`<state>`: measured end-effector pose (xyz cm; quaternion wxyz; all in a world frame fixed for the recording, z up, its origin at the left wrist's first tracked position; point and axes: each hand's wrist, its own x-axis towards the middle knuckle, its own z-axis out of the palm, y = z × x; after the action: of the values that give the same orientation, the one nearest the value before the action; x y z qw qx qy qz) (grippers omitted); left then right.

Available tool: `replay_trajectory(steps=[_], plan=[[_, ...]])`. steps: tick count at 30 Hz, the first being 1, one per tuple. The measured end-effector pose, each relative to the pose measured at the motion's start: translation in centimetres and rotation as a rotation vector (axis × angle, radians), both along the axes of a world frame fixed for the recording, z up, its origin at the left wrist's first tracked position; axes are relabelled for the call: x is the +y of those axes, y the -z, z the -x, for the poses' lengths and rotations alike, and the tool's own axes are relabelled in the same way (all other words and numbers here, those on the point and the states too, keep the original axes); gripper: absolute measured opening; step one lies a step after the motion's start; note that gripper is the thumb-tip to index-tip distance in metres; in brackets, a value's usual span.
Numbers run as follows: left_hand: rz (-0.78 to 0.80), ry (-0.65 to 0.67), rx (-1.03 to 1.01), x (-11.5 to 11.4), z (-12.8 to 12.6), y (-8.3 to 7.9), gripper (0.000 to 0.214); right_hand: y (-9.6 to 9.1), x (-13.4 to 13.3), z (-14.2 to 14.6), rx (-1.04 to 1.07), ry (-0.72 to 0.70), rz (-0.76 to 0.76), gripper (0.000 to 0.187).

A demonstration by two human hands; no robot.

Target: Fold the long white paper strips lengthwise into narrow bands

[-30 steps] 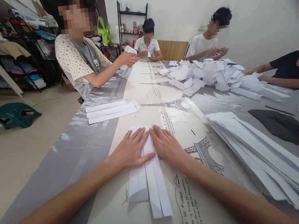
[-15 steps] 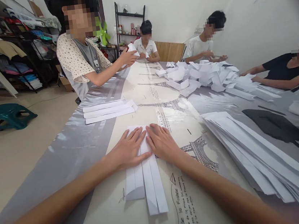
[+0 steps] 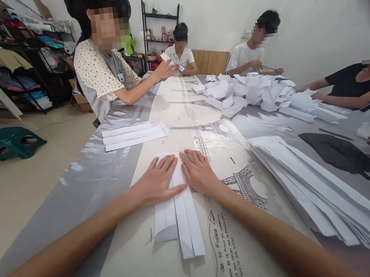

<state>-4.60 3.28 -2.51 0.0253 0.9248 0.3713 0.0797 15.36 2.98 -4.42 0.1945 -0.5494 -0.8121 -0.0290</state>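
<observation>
Two folded white paper strips [image 3: 183, 219] lie side by side in front of me, overlapping toward their far ends. My left hand [image 3: 159, 177] rests flat across them, fingers extended and thumb stretched to the right over the paper. My right hand [image 3: 199, 170] lies along the right edge of the strips, its fingers stretched forward near their far end. The fingertips of both hands almost meet. Beneath the paper is a printed tablecloth [image 3: 134, 270] with Eiffel Tower drawings and lettering.
Folded strips [image 3: 133, 135] lie ahead to the left. A stack of long white paper [image 3: 320, 194] fans out on the right, near a dark flat piece [image 3: 338, 151]. Beyond is a heap of folded paper [image 3: 250, 92]. Several people sit around the table; a green stool [image 3: 13, 142] stands left.
My hands stay on the strips, almost unmoved. The person at the left has shifted slightly to the right, with the white paper held in their hands.
</observation>
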Motion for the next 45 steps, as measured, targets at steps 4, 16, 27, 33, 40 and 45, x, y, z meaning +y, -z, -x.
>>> replay_trajectory(steps=[4,16,27,33,40,45], plan=[[-0.017,-0.009,-0.002,-0.1,-0.1,0.1,0.088,0.0,0.2,0.1,0.038,-0.006,-0.007,0.046],[-0.137,-0.249,-0.029,-0.5,-0.5,0.3,0.077,-1.5,-1.1,-2.5,0.204,-0.200,0.020,0.040],[-0.012,-0.103,-0.035,1.1,1.2,-0.8,0.087,-1.9,-1.9,-1.8,0.067,-0.339,0.018,0.034],[0.009,-0.103,0.004,2.0,1.3,-0.9,0.096,-2.0,-2.9,-1.8,0.065,-0.353,0.020,0.035],[-0.096,-0.109,0.008,1.4,1.1,-0.8,0.086,-2.6,-8.0,-4.5,0.057,-0.436,0.178,0.046],[-0.208,-0.121,-0.039,-1.8,-0.3,-0.9,0.062,-3.9,-10.3,-5.8,0.013,-0.503,0.308,0.072]])
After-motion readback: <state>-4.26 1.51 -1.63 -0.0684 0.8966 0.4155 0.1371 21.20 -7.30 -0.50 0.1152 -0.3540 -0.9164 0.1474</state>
